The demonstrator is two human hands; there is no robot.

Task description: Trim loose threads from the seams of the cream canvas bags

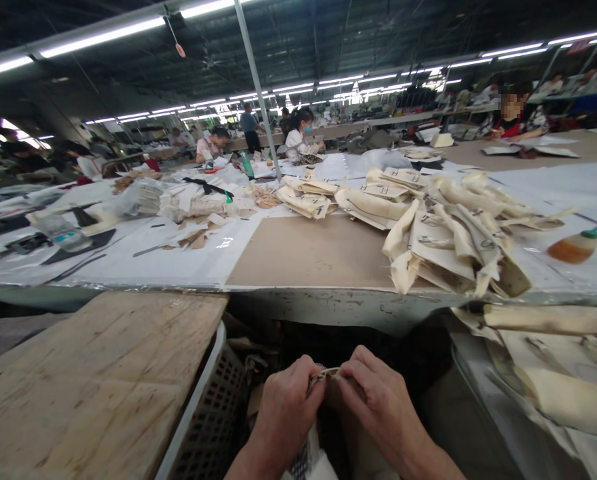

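My left hand and my right hand are close together at the lower middle, below the table's front edge. Between them a thin pale edge of a fabric piece shows. The fingers of each hand are pinched closed on that edge. Part of the piece hangs below, pale with a patterned patch, mostly hidden by my hands and wrists. On the table ahead lies a heap of cream fabric pieces with dark markings. More cream pieces are stacked at the lower right.
A brown board lies on the white-covered table. At my left are a worn wooden board and a plastic basket. A glue bottle rests at the right, a clear bottle at the left. Several people work farther back.
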